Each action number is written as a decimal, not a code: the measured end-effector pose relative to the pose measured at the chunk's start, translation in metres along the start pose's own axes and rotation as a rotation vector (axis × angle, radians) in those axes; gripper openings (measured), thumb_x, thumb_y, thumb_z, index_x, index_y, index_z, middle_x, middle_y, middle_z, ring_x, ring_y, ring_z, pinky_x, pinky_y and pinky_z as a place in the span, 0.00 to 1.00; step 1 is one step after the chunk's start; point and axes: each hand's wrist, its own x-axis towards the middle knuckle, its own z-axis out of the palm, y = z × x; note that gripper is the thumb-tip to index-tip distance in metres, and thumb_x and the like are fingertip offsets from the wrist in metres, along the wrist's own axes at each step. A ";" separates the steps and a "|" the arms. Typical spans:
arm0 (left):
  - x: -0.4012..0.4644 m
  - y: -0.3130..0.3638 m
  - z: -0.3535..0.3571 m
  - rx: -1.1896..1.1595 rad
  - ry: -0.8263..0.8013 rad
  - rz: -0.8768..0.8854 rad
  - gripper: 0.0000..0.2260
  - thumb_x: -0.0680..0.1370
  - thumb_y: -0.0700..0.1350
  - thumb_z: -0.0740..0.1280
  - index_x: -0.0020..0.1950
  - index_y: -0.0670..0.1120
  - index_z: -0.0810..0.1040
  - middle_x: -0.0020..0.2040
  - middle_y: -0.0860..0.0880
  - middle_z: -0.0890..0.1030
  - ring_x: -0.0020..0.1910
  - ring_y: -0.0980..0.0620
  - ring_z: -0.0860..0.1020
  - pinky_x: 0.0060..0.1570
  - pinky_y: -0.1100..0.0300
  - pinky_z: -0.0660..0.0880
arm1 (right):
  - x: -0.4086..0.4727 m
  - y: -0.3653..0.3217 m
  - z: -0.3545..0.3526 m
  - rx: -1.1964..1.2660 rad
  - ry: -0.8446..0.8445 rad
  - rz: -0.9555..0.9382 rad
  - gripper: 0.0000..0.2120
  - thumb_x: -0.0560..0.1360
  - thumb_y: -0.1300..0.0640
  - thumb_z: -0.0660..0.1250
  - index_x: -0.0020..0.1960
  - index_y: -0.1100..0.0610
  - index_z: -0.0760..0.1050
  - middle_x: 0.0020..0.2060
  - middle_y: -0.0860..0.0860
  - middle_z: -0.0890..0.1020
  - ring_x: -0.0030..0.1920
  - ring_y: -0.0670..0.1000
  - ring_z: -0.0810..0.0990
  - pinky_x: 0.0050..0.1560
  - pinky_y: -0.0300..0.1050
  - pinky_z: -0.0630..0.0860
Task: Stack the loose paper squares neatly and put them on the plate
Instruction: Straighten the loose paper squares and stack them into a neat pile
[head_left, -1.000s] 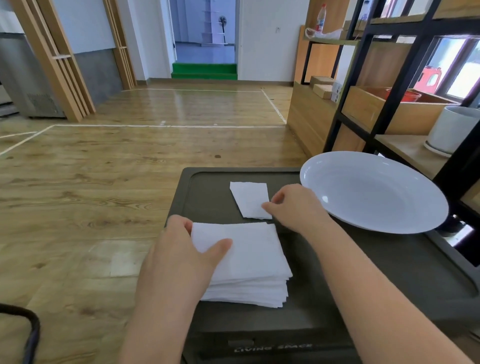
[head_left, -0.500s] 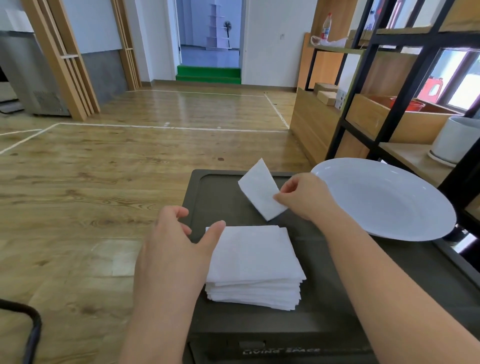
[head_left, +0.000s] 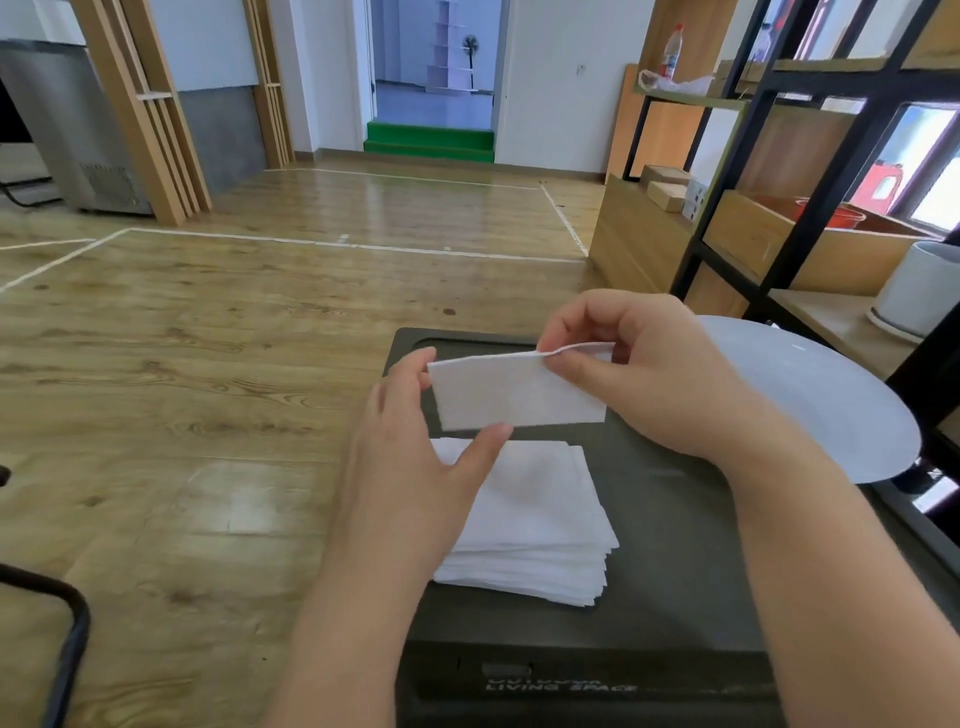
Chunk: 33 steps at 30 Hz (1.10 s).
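A single white paper square hangs in the air above the dark box lid. My right hand pinches its top right edge between thumb and fingers. My left hand touches its left corner with a fingertip and its lower edge with the thumb. Below it lies a thick stack of white paper squares on the lid, partly hidden by my left hand. The white plate rests on the lid's right side, with nothing on it.
A black and wood shelf unit stands close on the right, holding a white pot. Wooden floor stretches to the left and ahead. A black curved bar sits at the lower left.
My right hand has lifted the single square off the lid and brought it over the stack. My left hand has left the stack and come up to the square's left edge.
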 end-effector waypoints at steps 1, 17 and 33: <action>0.001 0.000 -0.001 -0.052 -0.025 -0.014 0.27 0.67 0.61 0.69 0.64 0.60 0.68 0.57 0.61 0.74 0.54 0.60 0.73 0.47 0.60 0.72 | -0.003 -0.002 -0.003 0.042 -0.031 -0.012 0.06 0.73 0.60 0.69 0.41 0.50 0.80 0.36 0.42 0.83 0.34 0.36 0.77 0.34 0.26 0.70; -0.003 -0.003 -0.006 -0.259 -0.041 -0.215 0.09 0.78 0.52 0.65 0.40 0.53 0.80 0.25 0.60 0.79 0.21 0.64 0.73 0.29 0.61 0.65 | -0.055 0.019 0.046 0.438 0.090 0.525 0.04 0.76 0.51 0.66 0.47 0.47 0.80 0.34 0.41 0.84 0.29 0.39 0.79 0.30 0.31 0.73; -0.007 -0.017 -0.003 0.217 -0.131 -0.351 0.14 0.70 0.54 0.72 0.32 0.47 0.76 0.22 0.53 0.70 0.20 0.52 0.67 0.25 0.62 0.63 | -0.076 0.028 0.053 -0.067 -0.018 0.660 0.14 0.69 0.44 0.69 0.48 0.44 0.68 0.35 0.43 0.76 0.33 0.43 0.76 0.28 0.39 0.68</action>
